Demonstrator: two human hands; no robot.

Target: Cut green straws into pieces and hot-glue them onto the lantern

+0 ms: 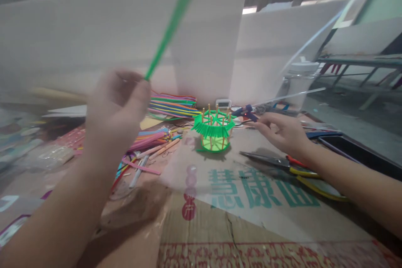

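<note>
My left hand [117, 121] is raised on the left, its thumb and finger pinching the lower end of a green pipe cleaner [171, 29]; the stem slants up out of view, blurred. Low on the right, my right hand [281, 132] has loosely bent fingers, its fingertips at the handle of a dark glue gun [248, 113] with a small red light. Whether they touch it is unclear. Between the hands stands a small round green craft piece [215, 130], with upright wooden sticks, a spoked top and a fringed green band.
Bundles of coloured pipe cleaners [174, 104] lie behind and left of the craft piece. Scissors [273, 161] with yellow handles lie under my right forearm, near a dark phone [361, 155]. A lidded clear bottle [300, 79] and white boards [201, 37] stand behind.
</note>
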